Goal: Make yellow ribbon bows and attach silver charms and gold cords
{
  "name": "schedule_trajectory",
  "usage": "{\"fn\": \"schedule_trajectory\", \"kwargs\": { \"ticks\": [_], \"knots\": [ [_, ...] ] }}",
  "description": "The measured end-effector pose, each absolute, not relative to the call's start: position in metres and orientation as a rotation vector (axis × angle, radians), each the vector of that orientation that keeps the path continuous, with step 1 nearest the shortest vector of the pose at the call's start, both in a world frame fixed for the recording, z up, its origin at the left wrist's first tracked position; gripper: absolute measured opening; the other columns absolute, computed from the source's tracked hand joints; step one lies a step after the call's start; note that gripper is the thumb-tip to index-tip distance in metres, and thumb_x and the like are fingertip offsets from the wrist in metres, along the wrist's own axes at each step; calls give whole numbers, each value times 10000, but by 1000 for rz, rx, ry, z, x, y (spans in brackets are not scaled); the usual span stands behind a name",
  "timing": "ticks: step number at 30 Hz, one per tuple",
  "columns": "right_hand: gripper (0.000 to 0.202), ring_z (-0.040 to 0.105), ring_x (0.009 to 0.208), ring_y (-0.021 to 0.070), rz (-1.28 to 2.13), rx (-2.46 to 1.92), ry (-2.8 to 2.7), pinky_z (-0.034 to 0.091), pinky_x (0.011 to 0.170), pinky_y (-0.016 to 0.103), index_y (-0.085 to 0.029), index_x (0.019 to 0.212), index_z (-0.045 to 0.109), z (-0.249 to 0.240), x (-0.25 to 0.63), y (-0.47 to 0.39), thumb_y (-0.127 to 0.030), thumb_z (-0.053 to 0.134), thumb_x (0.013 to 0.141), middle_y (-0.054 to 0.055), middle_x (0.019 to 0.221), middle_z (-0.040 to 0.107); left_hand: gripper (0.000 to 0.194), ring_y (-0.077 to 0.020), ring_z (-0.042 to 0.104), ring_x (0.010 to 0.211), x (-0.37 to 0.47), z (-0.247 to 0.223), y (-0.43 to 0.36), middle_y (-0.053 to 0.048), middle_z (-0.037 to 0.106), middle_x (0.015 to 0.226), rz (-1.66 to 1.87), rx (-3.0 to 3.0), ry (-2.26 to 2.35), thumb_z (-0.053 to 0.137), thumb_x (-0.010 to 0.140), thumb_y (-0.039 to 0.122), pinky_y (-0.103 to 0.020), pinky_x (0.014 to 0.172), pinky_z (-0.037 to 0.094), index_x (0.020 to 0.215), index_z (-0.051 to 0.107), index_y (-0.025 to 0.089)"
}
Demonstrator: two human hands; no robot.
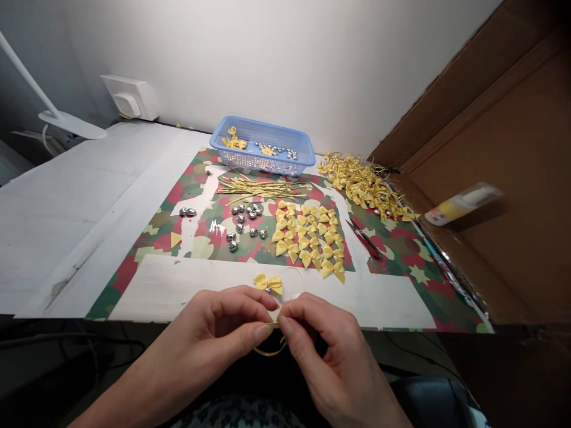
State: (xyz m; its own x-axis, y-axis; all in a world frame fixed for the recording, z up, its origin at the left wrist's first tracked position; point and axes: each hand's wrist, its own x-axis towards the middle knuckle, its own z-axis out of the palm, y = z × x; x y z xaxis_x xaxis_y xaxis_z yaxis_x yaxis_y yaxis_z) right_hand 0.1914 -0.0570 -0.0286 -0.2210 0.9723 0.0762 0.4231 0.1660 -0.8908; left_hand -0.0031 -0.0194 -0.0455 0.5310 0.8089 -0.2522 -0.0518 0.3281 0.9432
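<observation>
currently at fingertip cord-handling, looks like knotting: my left hand (223,324) and right hand (328,339) both pinch the thin yellow cord (269,355) at the near edge; yellow bow (275,285) just beyond. next move calls for steady, fine pinches.

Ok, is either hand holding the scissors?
No, the scissors lie on the patterned sheet beside the yellow bows, while the left hand and right hand pinch a thin yellow cord.

Legible Markings: None

No text, brand, number or sign can be read. The white and yellow bottle (464,204) at the right, in front of the brown cardboard (504,131), carries a label (439,215) with small reddish marks, too blurred to decipher.
</observation>
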Motion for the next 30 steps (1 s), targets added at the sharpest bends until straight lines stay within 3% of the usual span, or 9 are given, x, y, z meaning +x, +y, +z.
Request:
{"fn": "schedule_trajectory", "kwargs": {
  "ticks": [8, 21, 30],
  "knots": [
    [252, 568, 705, 156, 944, -1351, -1829, 407, 648, 277, -186, 812, 613, -30, 194, -57, -198, 463, 1014, 24, 771, 604, 90, -224, 683, 1012, -3, -50, -19, -44, 718, 1104, 659, 1137, 825, 750, 868, 195, -307, 904, 526, 834, 829, 221],
    [255, 575, 696, 149, 955, -1346, -1802, 416, 647, 266, -185, 802, 618, -30, 191, -54, -197, 471, 1011, 13, 748, 613, 201, -188, 653, 896, -4, -42, -21, -43, 666, 987, 709, 1383, 940, 651, 933, 201, -259, 796, 516, 795, 796, 214],
    [188, 638, 874, 206, 775, -1525, -1676, 475, 796, 315, -185, 964, 693, -49, 200, -30, -200, 512, 1014, 57, 932, 693, 168, -308, 523, 1294, -8, -49, 1, -80, 615, 1222, 733, 1473, 1061, 684, 928, 278, -378, 1043, 437, 805, 795, 253]
  ]
}}
